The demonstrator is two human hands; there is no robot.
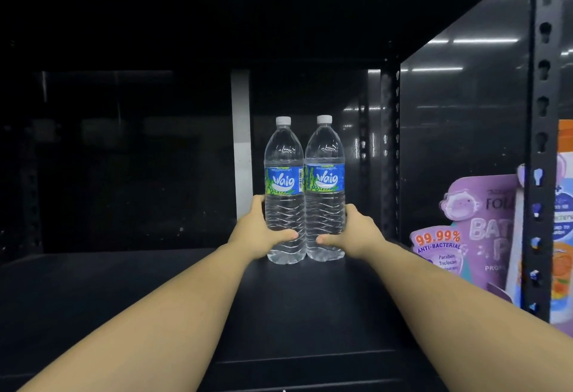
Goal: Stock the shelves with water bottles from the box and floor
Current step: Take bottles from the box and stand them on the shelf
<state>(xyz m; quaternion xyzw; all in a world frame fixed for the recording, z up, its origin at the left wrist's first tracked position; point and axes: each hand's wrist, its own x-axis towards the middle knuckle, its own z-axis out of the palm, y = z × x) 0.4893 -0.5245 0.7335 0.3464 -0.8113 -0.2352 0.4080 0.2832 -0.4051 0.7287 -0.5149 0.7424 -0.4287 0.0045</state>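
Dark metal shelf (pixel 310 305), deep and mostly bare, black back wall. Glossy black side panel (pixel 465 112) on the right, perforated upright post (pixel 542 174) in front of it. Beyond the post, purple anti-bacterial pouches (pixel 474 236) and an orange pack (pixel 566 236), partly cut off by the frame edge.

Two forearms reach in from the bottom corners toward the shelf's back.

Two clear water bottles stand upright at the rear of the shelf, touching side by side, white caps, blue labels facing front. Left bottle (pixel 283 190), right bottle (pixel 325 187). A pale vertical strip (pixel 241 143) shows behind the left one.

Left hand (pixel 263 233) wraps the lower part of the left bottle, thumb across the front. Right hand (pixel 350 233) wraps the lower part of the right bottle, thumb in front too. Bottle bases appear to sit on the shelf surface.
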